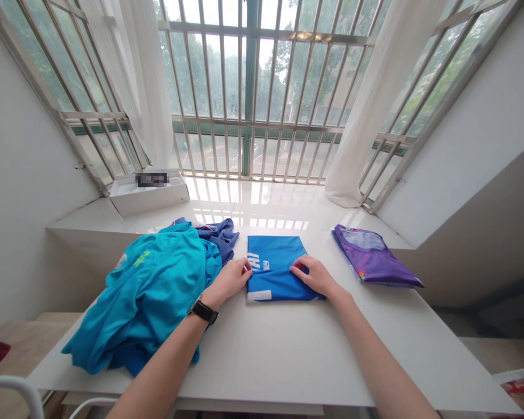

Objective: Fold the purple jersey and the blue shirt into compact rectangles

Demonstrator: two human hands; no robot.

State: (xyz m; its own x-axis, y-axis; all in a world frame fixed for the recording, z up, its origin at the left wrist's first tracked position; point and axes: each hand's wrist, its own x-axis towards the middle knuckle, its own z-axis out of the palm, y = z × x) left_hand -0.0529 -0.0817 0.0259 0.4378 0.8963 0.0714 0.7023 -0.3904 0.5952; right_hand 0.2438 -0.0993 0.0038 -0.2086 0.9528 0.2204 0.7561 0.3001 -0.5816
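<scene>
A blue shirt (279, 250) with white lettering lies folded into a near square on the white table. At its left edge, the curled fingers of my left hand (229, 282) pinch the cloth; a black watch is on that wrist. My right hand (318, 276) rests on the shirt's right side, thumb and fingers drawn together on the fabric. Left of the shirt is a loose heap of clothes, with a teal shirt (157, 285) on top and a dark blue garment (222, 237) behind it. To the right sits a folded purple garment (373, 256).
Behind the white table (271, 355) is a glossy window ledge (253, 201) with a white open box (152, 201) at its left. White curtains (367, 116) hang beside the barred window. A white curved rail (15, 384) shows at the lower left.
</scene>
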